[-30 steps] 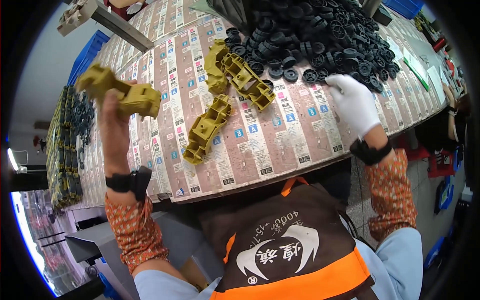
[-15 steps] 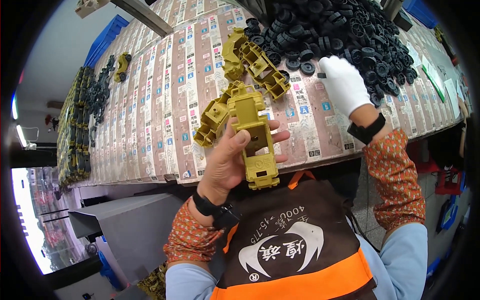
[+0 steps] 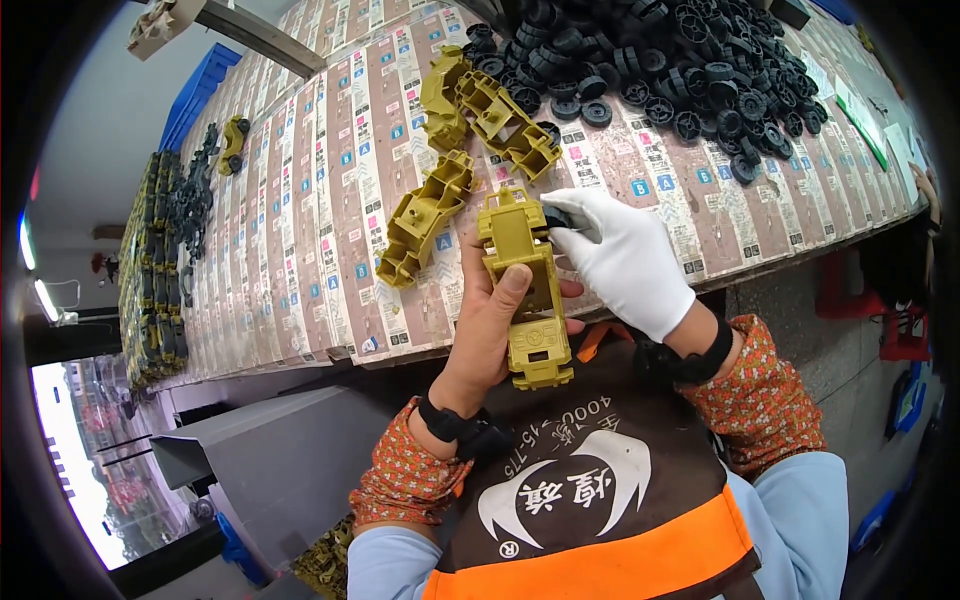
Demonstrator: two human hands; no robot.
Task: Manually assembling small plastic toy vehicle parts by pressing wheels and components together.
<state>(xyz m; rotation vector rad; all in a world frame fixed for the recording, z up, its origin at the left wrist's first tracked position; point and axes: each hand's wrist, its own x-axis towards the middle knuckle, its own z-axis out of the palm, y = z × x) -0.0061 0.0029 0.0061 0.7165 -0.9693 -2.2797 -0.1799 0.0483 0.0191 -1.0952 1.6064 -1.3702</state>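
Observation:
My bare left hand point(image 3: 492, 318) is closed around an olive-yellow plastic toy car body point(image 3: 515, 232), thumb across its middle, held upright over the table's front edge. In a white glove, my right hand point(image 3: 612, 250) pinches a black toy wheel point(image 3: 556, 216) against the upper right side of the body. Gloved fingers cover part of the wheel, so whether it is seated cannot be told. Just beyond lie loose car bodies of the same colour: one point(image 3: 430, 218) to the left, another point(image 3: 507, 125) farther off, and a third point(image 3: 443, 98) beside that.
A large heap of black wheels point(image 3: 690, 70) covers the far right of the table point(image 3: 300, 230). Stacked olive and black parts point(image 3: 155, 270) line the left edge, near a small yellow car point(image 3: 233, 145) and a blue bin point(image 3: 200, 95). A grey box point(image 3: 270, 460) stands below the table, left.
My right hand has come from the wheel heap, leftward and nearer, to the car body with a wheel. My left hand and the body have shifted slightly right.

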